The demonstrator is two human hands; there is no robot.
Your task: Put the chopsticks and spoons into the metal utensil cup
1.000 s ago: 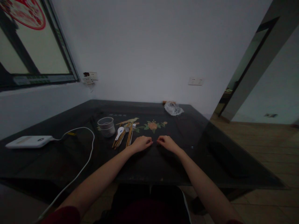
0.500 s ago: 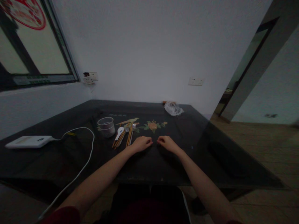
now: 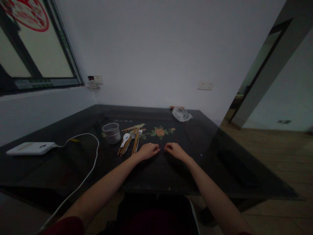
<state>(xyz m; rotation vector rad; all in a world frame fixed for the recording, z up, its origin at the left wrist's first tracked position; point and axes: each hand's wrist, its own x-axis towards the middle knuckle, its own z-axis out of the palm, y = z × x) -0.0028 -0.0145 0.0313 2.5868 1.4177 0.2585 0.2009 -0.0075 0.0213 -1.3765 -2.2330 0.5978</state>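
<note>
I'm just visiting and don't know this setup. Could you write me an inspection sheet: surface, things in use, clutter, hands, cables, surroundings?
Surface: dark table with a flower picture.
Things nearest the hands: chopsticks and a white spoon lie left of the left hand; an upright cup stands beyond them.
Clutter: crumpled clear bag near the far edge; white device at left; dark object at right, too dim to identify.
Hands: left hand and right hand are apart, fingers curled, nothing visibly held.
Cables: white cable loops from the device over the near edge.
Surroundings: pale wall ahead with sockets; window at left.
</note>
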